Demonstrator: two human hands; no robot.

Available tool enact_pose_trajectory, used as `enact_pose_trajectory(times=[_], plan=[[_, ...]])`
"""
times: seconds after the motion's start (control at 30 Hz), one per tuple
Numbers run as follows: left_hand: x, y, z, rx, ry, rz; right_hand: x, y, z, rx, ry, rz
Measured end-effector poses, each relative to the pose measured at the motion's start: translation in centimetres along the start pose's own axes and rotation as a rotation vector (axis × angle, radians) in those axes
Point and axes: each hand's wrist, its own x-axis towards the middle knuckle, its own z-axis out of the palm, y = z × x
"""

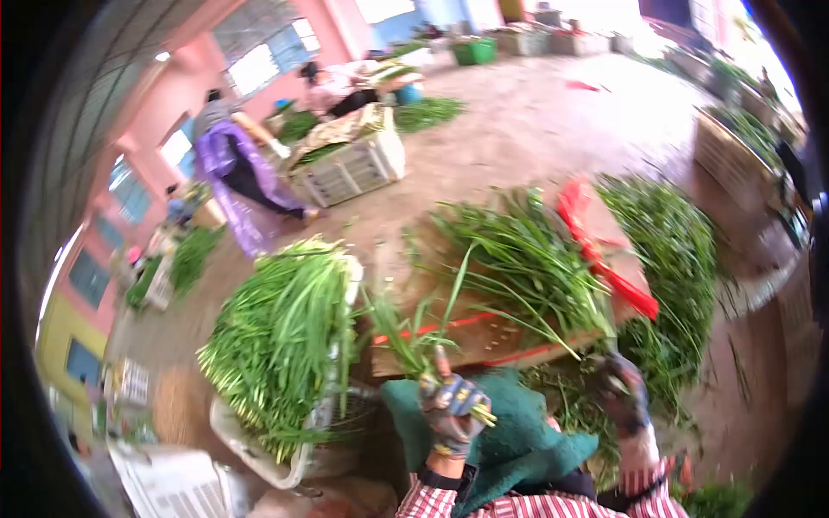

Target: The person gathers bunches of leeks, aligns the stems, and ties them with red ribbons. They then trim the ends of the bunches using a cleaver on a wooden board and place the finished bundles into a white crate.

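My left hand (453,407), in a grey-blue work glove, is closed around a small bunch of long-leafed green stalks (413,350). The leaves point up and away, and the pale cut ends stick out at the lower right of the fist. My right hand (620,395), also gloved, is lowered beside the right front corner of a board (471,341), near loose leaves; its fingers are blurred. A heap of the same greens (527,250) lies on the board. A red plastic strip (596,255) crosses the board's right side.
At left, a white crate (298,466) is piled with greens (276,337). Loose leaves (669,268) cover the floor at right. A teal cloth (501,423) covers my lap. Farther off are a person in purple plastic (237,173), a seated person (332,89) and a white crate (350,173).
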Motion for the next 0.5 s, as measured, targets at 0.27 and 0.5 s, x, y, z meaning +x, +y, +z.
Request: enact_pose_trajectory(times=[0.27, 0.5], plan=[[-1.9, -2.0, -4.2, 0.101, 0.199, -0.206, -2.8, 0.0, 4.8, -0.446, 0.079, -0.247], [-3.3, -2.6, -4.7, 0.217, 0.529, -0.207, -2.6, 4.9, 9.5, -0.808, 0.015, 0.146]])
